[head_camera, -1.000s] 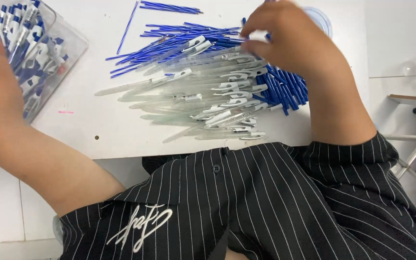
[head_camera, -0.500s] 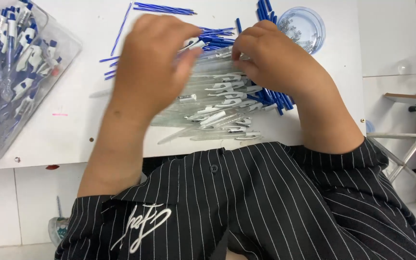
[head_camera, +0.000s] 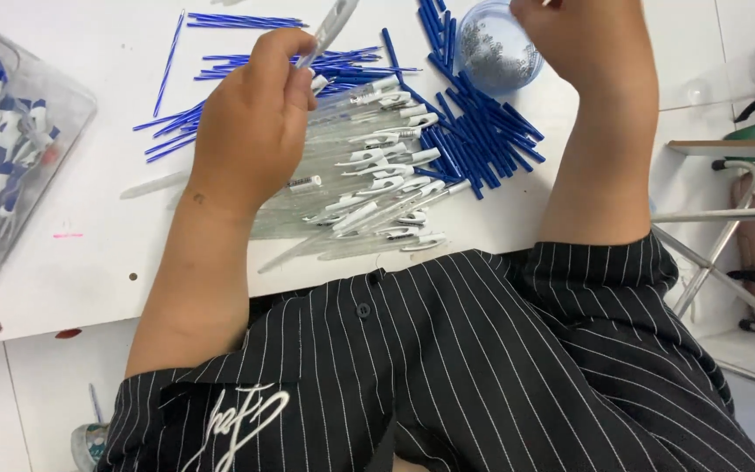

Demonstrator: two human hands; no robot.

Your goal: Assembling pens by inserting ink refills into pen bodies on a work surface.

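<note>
My left hand [head_camera: 251, 122] is closed around a clear pen barrel [head_camera: 329, 31] that sticks up past the fingers. Under and right of it lies a heap of clear pen barrels with white clips [head_camera: 369, 188] on the white table [head_camera: 89, 253]. My right hand [head_camera: 583, 35] is raised at the top edge, beside a round clear cup of small metal parts [head_camera: 491, 52]; whether it holds anything is hidden. Thin blue refills [head_camera: 238, 21] lie at the top left, and thicker blue pen parts [head_camera: 478, 131] lie right of the heap.
A clear plastic bin [head_camera: 10, 166] of finished blue-and-white pens stands at the table's left edge. To the right, past the table's edge, are a metal frame [head_camera: 727, 210] and a dark bag. My striped black shirt fills the bottom.
My left hand went from the left bin to the heap and now lifts one clear barrel. My right hand left the heap and rose toward the cup.
</note>
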